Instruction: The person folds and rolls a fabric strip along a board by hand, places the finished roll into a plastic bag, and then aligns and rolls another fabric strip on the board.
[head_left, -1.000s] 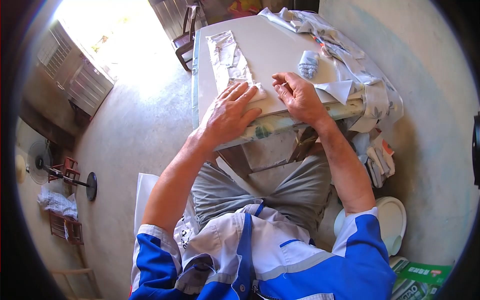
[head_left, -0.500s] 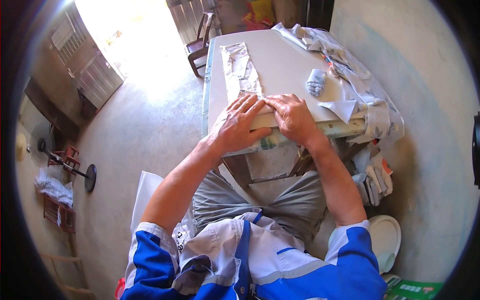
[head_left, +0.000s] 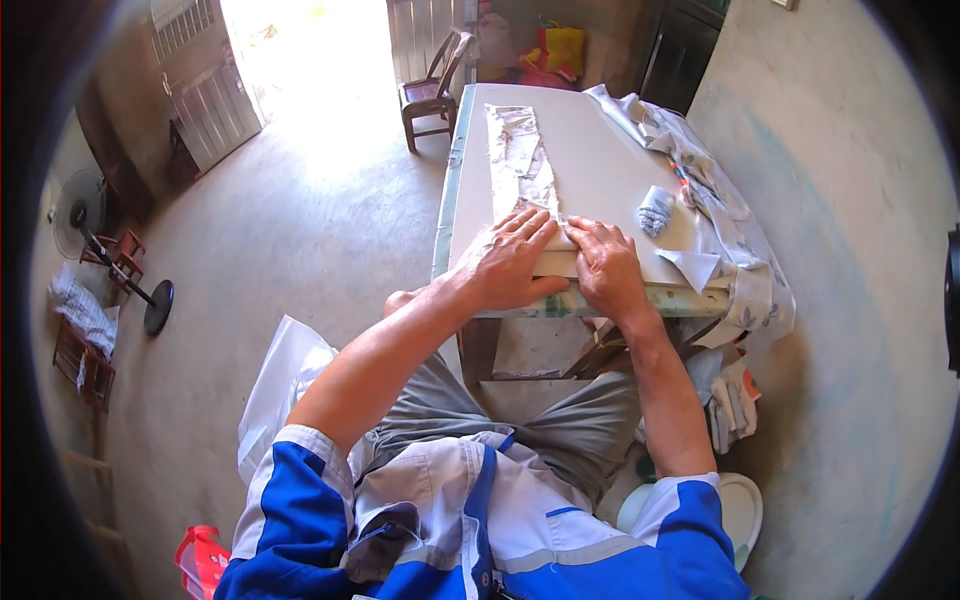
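Cloth strip [head_left: 520, 152] runs lengthwise away from fingertips; left hand [head_left: 500, 265] nearer, flat at near end; right hand [head_left: 610, 275] beside, bent, grip hidden.

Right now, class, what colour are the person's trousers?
The trousers are grey, seen best in the head view.

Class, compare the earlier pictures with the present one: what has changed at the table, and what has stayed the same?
The right hand, curled and apart at first, has moved leftward to the left hand and now lies with its fingers extended at the near end of the patterned strip. The camera view has shifted too. The left hand remains on the strip, and the small bundle still lies on the table.
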